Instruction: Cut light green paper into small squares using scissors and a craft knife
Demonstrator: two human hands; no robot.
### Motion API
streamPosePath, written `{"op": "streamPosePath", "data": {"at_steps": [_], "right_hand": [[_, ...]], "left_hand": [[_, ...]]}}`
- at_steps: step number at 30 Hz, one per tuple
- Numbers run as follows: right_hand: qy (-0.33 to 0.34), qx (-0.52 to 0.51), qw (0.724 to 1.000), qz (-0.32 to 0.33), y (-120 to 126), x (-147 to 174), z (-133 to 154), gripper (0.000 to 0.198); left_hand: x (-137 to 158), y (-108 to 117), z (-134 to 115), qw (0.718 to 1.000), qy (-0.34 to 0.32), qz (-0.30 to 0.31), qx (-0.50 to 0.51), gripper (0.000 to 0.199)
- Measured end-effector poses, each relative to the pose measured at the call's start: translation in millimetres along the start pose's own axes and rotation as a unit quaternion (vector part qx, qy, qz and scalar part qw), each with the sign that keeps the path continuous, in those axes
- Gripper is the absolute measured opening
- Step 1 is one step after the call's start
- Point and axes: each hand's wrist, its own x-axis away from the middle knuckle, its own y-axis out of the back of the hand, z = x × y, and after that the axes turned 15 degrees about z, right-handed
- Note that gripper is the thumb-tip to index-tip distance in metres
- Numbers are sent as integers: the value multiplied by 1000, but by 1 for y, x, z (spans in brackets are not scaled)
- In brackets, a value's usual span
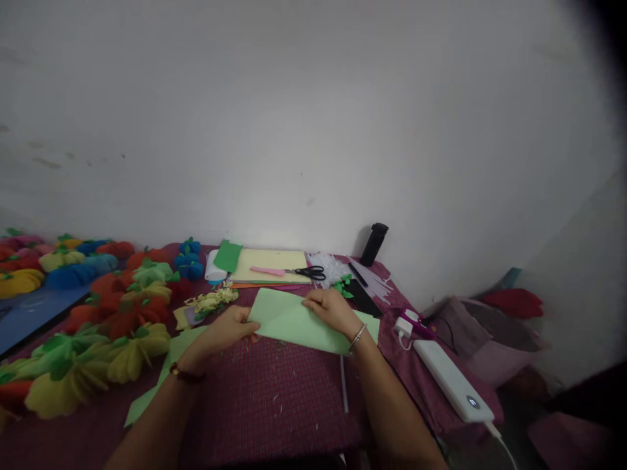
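Observation:
Both hands hold a light green sheet (284,320), which looks like felt or paper, above the dark red checked tablecloth (274,405). My left hand (232,328) pinches its left edge between thumb and fingers. On the upper right part of the sheet, my right hand (333,310) is closed with its fingertips pressed at the top edge. Another light green piece (169,365) lies partly under my left forearm. Behind the sheet, scissors (311,272) with black handles rest on a stack of pale yellow sheets (274,260).
Several colourful pumpkin-like felt pieces (132,307) crowd the left side. Yellow cut scraps (213,300) lie near my left hand. A black bottle (373,245) stands at the back right. A white power bank (453,378) with a cable lies at the right edge, near a plug adapter (409,323).

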Motion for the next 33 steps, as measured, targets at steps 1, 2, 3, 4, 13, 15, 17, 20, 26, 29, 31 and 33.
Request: {"op": "streamPosePath", "data": {"at_steps": [1, 2, 3, 4, 13, 15, 17, 20, 26, 29, 31, 33], "right_hand": [[-5, -9, 1000, -9, 1, 1, -1, 28], [-9, -16, 1000, -17, 2, 1, -2, 29], [-12, -21, 999, -24, 3, 1, -3, 31], [-15, -26, 999, -30, 3, 1, -4, 32], [-53, -141, 979, -135, -12, -9, 0, 33], [-66, -140, 974, -163, -14, -14, 6, 33], [-69, -139, 970, -185, -13, -18, 12, 32], [-68, -149, 965, -205, -11, -22, 14, 28], [-94, -197, 954, -207, -12, -19, 4, 29], [-104, -215, 947, -214, -12, -17, -2, 30], [-106, -223, 943, -223, -11, -16, -4, 30], [-108, -233, 939, -230, -11, -16, -5, 30]], "left_hand": [[1, 3, -2, 999, 24, 29, -1, 25], [1, 5, -3, 998, 43, 38, -2, 28], [1, 6, -4, 998, 53, 24, -6, 30], [1, 8, -4, 999, 49, -17, -13, 33], [-20, -13, -8, 918, -145, -173, 326, 37], [-30, -27, -19, 897, -157, -109, 399, 39], [-41, -40, -29, 886, -148, -86, 432, 45], [-54, -55, -34, 879, -125, -104, 449, 50], [-54, -48, -14, 915, -124, -138, 359, 29], [-48, -34, -7, 937, -132, -206, 248, 22], [-46, -28, -5, 937, -132, -240, 214, 24], [-45, -29, -6, 932, -134, -232, 246, 21]]}}
